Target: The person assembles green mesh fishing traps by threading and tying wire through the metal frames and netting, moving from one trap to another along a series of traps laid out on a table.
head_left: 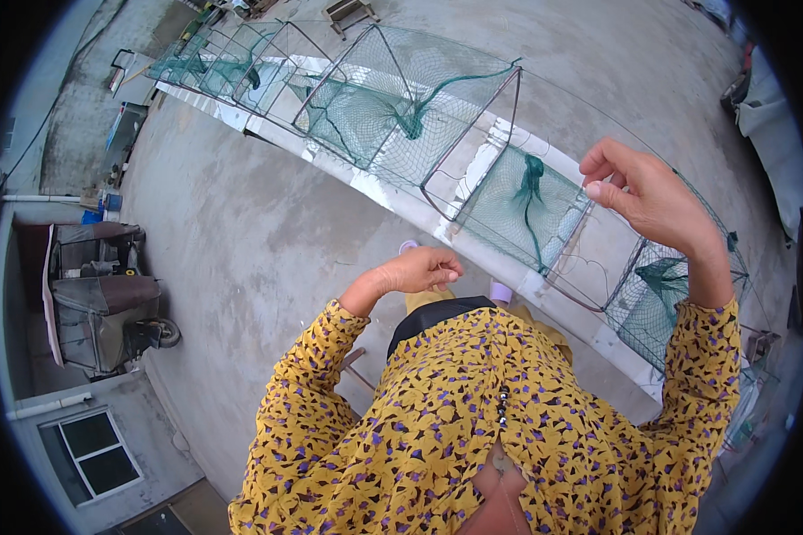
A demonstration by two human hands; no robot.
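Note:
A long folding fish trap of green netting (393, 107) on dark square frames stretches over a long white board from far left to near right. Above one section with a knotted dark green net funnel (529, 178), my right hand (642, 192) is raised, thumb and fingers curled together in a pinch. Whatever is in that pinch is too small to make out. My left hand (424, 269) hangs in front of my waist, on the near side of the board (366, 185). Its fingers are bent inward, hiding anything between them. Thin loose cord (589, 263) curls around the frame below my right hand.
A three-wheeled vehicle (107, 299) is parked at the left by a wall with a window (89, 455). A small wooden stool (348, 13) stands at the far side. Grey sheeting (772, 134) covers something at the right. Concrete floor (232, 205) surrounds the board.

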